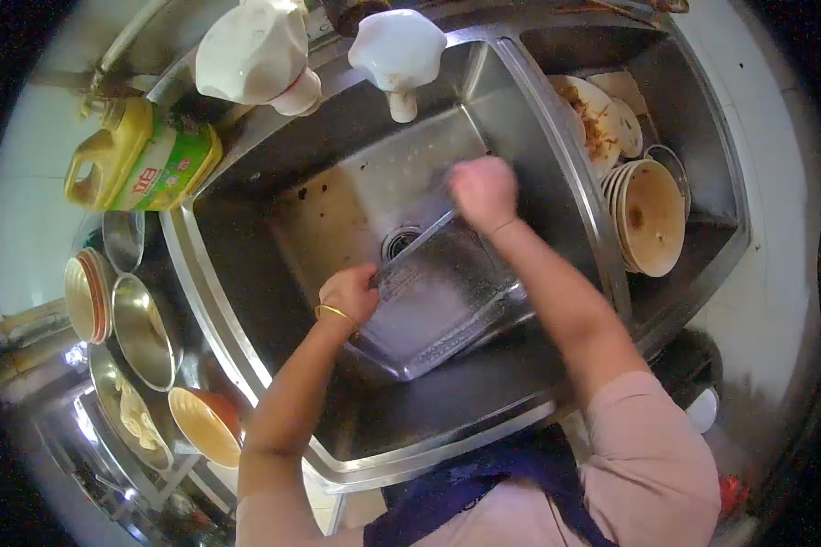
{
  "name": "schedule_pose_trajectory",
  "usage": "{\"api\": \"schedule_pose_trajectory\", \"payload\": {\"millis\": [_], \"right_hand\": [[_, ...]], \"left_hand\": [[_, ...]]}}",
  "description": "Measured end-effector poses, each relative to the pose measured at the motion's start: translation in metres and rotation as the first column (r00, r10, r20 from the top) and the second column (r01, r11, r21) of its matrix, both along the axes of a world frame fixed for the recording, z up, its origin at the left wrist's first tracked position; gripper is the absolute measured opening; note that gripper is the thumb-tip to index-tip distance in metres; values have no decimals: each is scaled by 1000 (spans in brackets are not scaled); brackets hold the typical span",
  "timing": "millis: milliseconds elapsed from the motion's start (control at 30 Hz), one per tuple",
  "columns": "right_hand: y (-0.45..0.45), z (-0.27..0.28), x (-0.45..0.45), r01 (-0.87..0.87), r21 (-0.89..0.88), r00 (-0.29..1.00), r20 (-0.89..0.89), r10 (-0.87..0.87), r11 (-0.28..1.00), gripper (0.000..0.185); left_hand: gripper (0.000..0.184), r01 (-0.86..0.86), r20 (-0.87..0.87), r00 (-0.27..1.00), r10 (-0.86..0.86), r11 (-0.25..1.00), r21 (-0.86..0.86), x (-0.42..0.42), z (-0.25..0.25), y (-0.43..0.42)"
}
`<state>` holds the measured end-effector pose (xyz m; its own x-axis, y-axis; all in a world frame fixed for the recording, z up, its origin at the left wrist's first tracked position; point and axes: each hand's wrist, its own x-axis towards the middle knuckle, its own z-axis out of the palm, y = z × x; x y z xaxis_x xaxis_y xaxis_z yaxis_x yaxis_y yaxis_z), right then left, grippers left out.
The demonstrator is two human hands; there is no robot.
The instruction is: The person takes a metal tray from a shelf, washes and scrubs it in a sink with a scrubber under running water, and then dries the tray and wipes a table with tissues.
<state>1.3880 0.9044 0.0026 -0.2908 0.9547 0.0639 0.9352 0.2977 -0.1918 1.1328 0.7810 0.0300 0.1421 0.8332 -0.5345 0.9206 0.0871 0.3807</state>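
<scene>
We look down into a steel sink (570, 146), where a rectangular, metal-looking tray (438, 310) lies slantwise beside the drain (401, 242). The left hand (348, 294) grips one end of its far edge; the right hand (483, 193), blurred, is curled around the other end. We judge the tray stiff, fairly light and hard to break, but slippery, since its surface looks wet; opposite corners of the rim should give the surest hold.
</scene>
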Motion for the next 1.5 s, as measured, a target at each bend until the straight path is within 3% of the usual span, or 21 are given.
{"api": "schedule_pose_trajectory", "payload": {"millis": [100, 133, 167, 200, 267, 367, 433, 500, 600, 667, 733, 767, 833, 867, 933, 1033, 1133, 1167, 1267, 1400, 1500], "right_hand": [[-11, -10, -12, 106, 30, 994, -33, -105, 994, 19], [-35, 4, -42, -93, -8, 993, 72, 93, 996, 18], [-62, 0, -64, -200, 70, 954, -212, 210, 977, 15], [-68, -4, -74, -46, 445, 795, -526, 302, 894, 11], [-50, -17, -67, -62, 275, 932, -328, 154, 960, 15], [-4, -22, -34, 229, 126, 894, -420, -158, 965, 18], [8, -9, -29, 336, 110, 810, -541, -227, 935, 19], [17, 11, -41, 207, 202, 829, -556, -61, 957, 19], [26, 57, -90, -39, 372, 804, -540, 250, 928, 19], [6, 87, -132, -209, 390, 735, -542, 407, 897, 19], [-13, 90, -159, -185, 454, 589, -659, 469, 871, 18], [-15, 91, -161, -97, 418, 534, -744, 402, 903, 18], [-10, 70, -141, -103, 394, 664, -656, 358, 913, 18], [-8, 51, -126, -134, 295, 781, -557, 284, 946, 18], [3, 24, -100, 64, 189, 728, -680, 84, 980, 18], [-13, 48, -129, -2, 321, 657, -714, 243, 947, 23], [-26, 78, -136, -248, 377, 637, -630, 443, 892, 28], [-18, 65, -134, -174, 399, 637, -652, 412, 900, 28], [6, 15, -102, -9, 272, 745, -640, 187, 962, 27], [-22, 79, -139, -118, 458, 636, -646, 421, 881, 28], [9, 41, -127, -128, 160, 755, -624, 200, 979, 31]], "left_hand": [[19, -17, 74, 997, 8, 993, 115, 1, -6, -1], [18, 19, 42, 999, -25, 991, 135, 2, -6, 3], [18, 61, 4, 998, -62, 988, 142, 0, -5, 1], [17, 108, -38, 994, -103, 984, 141, -2, -4, -2], [16, 26, -45, 999, -20, 988, 151, -7, 1, -8], [15, -48, -31, 998, 54, 983, 178, -12, 6, -17], [14, -88, -14, 996, 92, 980, 179, -14, 2, -22], [14, -149, -13, 988, 153, 978, 148, -21, -8, -38], [16, -334, 232, 931, 283, 916, 223, -3, 15, -47], [18, -357, 337, 922, 192, 760, 543, 1, 7, -8], [16, -673, 620, 675, 400, 678, 296, -4, -6, 38], [15, -675, 590, 682, 432, 682, 281, -5, -2, 33], [13, -676, 531, 691, 491, 699, 234, 4, 15, 20], [11, -792, 706, 497, 505, 597, 130, 11, 18, 3], [9, -821, 821, 455, 344, 520, 237, 15, 7, 4], [8, -682, 628, 678, 383, 646, 343, 12, 17, 10], [8, -663, 468, 729, 499, 683, 307, 22, 47, 1], [7, -612, 472, 786, 399, 615, 497, 18, 31, 0], [12, -738, 705, 627, 330, 540, 404, 28, 45, 4], [7, -619, 450, 777, 440, 662, 422, 24, 41, 1], [6, -697, 595, 701, 394, 556, 453, 24, 47, 4]]}}
